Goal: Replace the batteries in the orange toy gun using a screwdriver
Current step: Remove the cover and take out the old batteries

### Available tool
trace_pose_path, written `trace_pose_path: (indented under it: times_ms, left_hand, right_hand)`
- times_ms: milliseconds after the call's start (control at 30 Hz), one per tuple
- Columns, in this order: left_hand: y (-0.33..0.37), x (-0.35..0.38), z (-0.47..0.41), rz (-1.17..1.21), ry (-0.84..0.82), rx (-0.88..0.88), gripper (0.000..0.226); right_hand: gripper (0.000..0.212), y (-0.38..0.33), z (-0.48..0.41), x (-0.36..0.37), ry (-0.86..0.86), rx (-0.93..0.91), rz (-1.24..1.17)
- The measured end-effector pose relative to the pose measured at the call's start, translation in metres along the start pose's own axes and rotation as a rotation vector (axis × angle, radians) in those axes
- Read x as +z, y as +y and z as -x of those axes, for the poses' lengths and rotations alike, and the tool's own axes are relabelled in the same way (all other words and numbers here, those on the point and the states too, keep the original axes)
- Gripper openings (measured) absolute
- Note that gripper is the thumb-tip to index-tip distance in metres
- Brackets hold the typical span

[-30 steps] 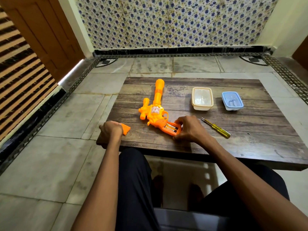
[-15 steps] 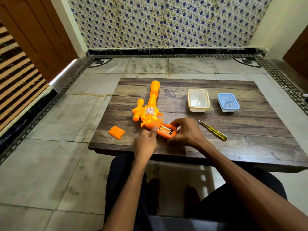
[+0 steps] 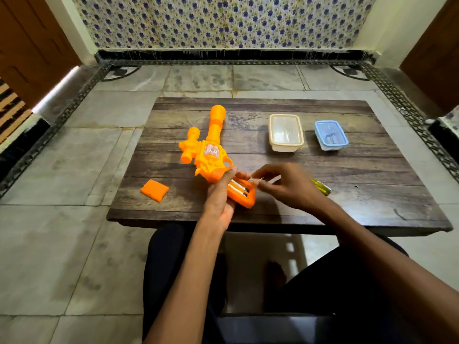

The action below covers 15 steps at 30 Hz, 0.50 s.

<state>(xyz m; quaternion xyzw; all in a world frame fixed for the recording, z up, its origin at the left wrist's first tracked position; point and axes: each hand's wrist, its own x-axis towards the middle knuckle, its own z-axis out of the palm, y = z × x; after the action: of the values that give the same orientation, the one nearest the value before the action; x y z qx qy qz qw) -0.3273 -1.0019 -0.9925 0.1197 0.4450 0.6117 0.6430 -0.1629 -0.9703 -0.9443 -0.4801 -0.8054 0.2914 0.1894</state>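
**Dim, even light with wide-angle warp**

A bright strip glows on the floor [image 3: 82, 155] at upper left. The table [image 3: 360, 170] shows a pale sheen at lower right and shadows the floor beneath. The right hand [image 3: 289, 187] seems motion-blurred. Straight lines bow toward the edges.

Table [image 3: 323, 207]: gun [image 3: 211, 150], cover [image 3: 154, 190], screwdriver [image 3: 321, 190], 2 boxes [image 3: 285, 132] [image 3: 331, 135]
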Motion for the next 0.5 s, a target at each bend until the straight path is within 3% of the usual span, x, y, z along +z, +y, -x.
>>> trace_pose_path:
  times_ms: [100, 167, 267, 367, 433, 500]
  left_hand:
    - [-0.009, 0.003, -0.002, -0.05, 0.029, 0.049, 0.005]
    - [-0.012, 0.004, 0.0, -0.052, 0.026, 0.065, 0.005]
    - [-0.01, 0.003, 0.002, -0.03, 0.017, 0.064, 0.008]
    - [-0.007, 0.004, 0.002, 0.035, 0.04, 0.066, 0.011]
    - [-0.005, 0.004, 0.002, 0.062, 0.058, 0.081, 0.012]
    - [-0.003, 0.004, 0.004, 0.082, 0.069, 0.086, 0.014]
  right_hand:
    - [0.018, 0.021, 0.006, -0.015, 0.27, 0.15, 0.19]
    - [0.02, 0.031, 0.011, -0.023, 0.337, 0.257, 0.382]
    - [0.026, 0.044, 0.016, -0.026, 0.252, 0.435, 0.645]
    - [0.026, 0.052, 0.019, -0.018, 0.134, 0.474, 0.742]
    - [0.02, 0.054, 0.019, -0.015, 0.14, 0.412, 0.726]
    - [0.014, 0.046, 0.018, -0.018, 0.122, 0.334, 0.507]
